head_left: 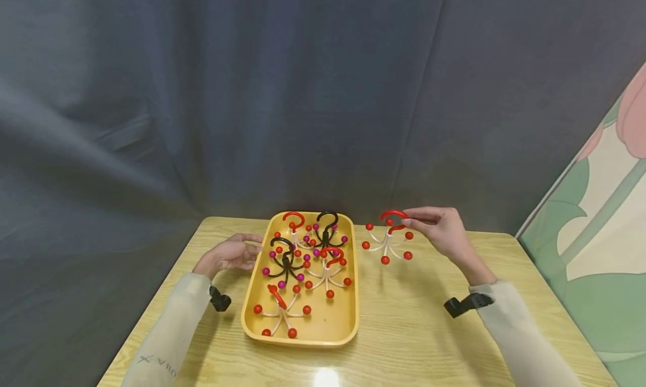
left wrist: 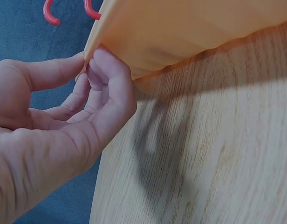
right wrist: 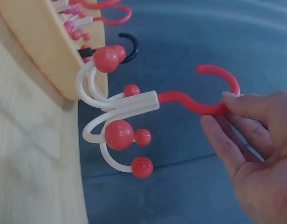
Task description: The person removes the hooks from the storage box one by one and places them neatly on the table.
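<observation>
My right hand [head_left: 440,231] pinches the red hook end of a white hanger hook [right wrist: 139,103] between thumb and fingers. Curved white arms tipped with red balls spread from its lower end. It hangs in the air just right of the yellow tray [head_left: 325,325]. At the tray's left side, my left hand [head_left: 234,253] pinches the rim between thumb and fingers, as the left wrist view shows. Inside the tray stand several similar hooks: white ones with red tops, such as the front one [head_left: 281,311], and black ones [head_left: 286,261] with purple balls.
The tray stands on a light wooden table [head_left: 404,331]. A dark grey curtain [head_left: 323,106] hangs behind the table's back edge. To the right is a panel [head_left: 595,235] with a flower pattern.
</observation>
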Tool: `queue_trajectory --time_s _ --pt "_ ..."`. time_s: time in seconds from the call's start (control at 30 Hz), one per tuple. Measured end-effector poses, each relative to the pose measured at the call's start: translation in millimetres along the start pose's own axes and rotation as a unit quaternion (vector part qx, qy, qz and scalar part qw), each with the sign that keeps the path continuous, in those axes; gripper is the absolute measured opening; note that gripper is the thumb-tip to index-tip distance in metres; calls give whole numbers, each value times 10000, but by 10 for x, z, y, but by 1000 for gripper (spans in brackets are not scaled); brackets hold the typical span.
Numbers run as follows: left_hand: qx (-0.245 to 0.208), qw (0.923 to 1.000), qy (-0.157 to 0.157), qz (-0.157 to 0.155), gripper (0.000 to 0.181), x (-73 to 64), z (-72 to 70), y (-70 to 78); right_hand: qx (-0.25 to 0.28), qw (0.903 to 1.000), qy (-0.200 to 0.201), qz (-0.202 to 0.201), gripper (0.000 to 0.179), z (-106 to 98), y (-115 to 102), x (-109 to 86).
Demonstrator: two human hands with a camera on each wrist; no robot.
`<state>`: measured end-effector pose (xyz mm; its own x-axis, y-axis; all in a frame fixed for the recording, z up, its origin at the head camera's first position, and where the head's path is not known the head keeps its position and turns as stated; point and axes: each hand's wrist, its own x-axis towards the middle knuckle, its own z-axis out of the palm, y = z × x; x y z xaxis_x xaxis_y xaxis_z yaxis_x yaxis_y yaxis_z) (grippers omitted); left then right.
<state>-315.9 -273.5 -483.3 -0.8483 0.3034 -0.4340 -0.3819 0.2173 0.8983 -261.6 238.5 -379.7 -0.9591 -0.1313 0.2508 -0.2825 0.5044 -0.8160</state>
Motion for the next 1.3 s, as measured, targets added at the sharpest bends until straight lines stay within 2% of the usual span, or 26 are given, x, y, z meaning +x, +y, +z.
queue_trajectory --time_s 0.23,0.63,1.0,1.3 --pt "15 9999 73 122 44 -26 -19 -11 -57 9999 100 -8 28 114 209 156" --pt "-115 9999 85 41 46 -50 -5 -38 -180 9990 -6 404 28 294 513 283" --pt "-43 9999 104 75 48 -55 -3 -41 27 9990 -20 455 28 388 681 369" --pt "-223 9997 59 35 47 -32 8 -18 229 9980 -35 581 30 427 831 470"
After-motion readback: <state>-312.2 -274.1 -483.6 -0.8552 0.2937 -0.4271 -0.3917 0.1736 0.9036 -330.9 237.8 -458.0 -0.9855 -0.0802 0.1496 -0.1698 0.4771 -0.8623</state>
